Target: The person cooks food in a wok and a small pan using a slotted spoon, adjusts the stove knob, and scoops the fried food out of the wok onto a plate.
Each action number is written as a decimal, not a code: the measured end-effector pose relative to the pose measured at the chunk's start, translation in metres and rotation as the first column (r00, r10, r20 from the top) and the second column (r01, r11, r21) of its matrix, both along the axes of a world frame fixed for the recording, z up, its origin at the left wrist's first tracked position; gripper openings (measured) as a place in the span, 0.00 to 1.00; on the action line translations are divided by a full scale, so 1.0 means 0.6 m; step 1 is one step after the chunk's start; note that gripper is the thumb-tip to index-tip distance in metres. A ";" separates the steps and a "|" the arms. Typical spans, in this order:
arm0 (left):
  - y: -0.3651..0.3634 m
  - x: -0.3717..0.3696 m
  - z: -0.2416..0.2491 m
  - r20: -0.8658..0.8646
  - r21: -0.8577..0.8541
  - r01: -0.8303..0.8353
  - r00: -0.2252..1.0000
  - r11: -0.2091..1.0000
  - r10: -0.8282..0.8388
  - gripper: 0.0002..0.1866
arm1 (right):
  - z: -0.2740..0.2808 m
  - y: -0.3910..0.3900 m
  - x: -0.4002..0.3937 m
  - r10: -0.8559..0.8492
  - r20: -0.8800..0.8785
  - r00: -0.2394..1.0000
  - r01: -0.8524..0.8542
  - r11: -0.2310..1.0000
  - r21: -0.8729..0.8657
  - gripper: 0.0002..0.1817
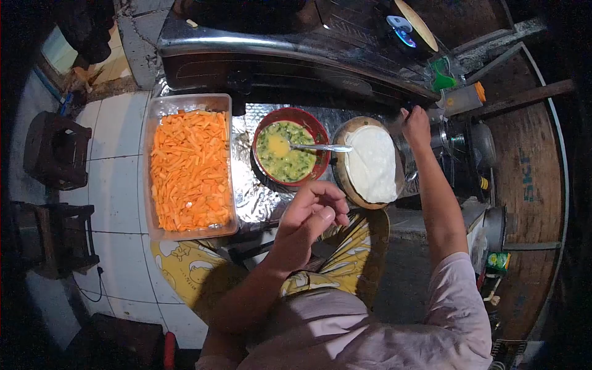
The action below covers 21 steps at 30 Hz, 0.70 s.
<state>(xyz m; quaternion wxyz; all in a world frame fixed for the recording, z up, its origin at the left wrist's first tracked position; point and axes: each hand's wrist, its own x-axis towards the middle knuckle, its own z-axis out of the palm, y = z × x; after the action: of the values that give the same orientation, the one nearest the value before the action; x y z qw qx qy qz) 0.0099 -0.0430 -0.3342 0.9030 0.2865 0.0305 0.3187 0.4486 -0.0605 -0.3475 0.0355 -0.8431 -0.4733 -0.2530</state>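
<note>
My left hand (313, 217) is held above my lap, its fingers loosely curled, with a gap to the thumb and nothing visible in it. Just beyond it stands a red bowl (258, 161) of beaten egg with chopped greens (277, 165), a metal spoon (320, 147) lying across its rim. White round wrapper sheets (371, 161) lie stacked on a round wooden board (343, 185) to the right. My right hand (417, 127) reaches past the board to the dark stove side, fingers closed; what they grip is too dark to make out.
A clear plastic tub (233, 209) of orange strips, probably carrot (190, 169), stands left on the foil-like surface (251, 206). A dark stove (277, 71) runs along the back. Stools (58, 151) stand at left. A container with an orange lid (462, 98) is at right.
</note>
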 end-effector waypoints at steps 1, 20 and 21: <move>0.000 0.000 0.000 0.000 0.000 0.000 1.000 1.000 0.000 0.14 | -0.002 0.000 0.004 0.009 0.011 1.000 -0.009 1.000 -0.004 0.18; -0.002 -0.002 0.001 -0.014 -0.006 0.014 1.000 1.000 -0.014 0.15 | 0.008 0.007 0.000 -0.118 -0.065 0.991 0.107 0.984 -0.145 0.18; -0.001 -0.002 0.001 -0.029 -0.005 0.021 0.999 1.000 -0.021 0.15 | 0.008 0.006 0.002 -0.117 -0.065 0.991 0.107 0.984 -0.144 0.18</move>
<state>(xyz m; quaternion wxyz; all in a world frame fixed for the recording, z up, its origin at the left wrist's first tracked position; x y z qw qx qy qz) 0.0089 -0.0438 -0.3337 0.9066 0.2891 0.0411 0.3048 0.4500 -0.0567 -0.3430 -0.0211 -0.8775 -0.4400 -0.1896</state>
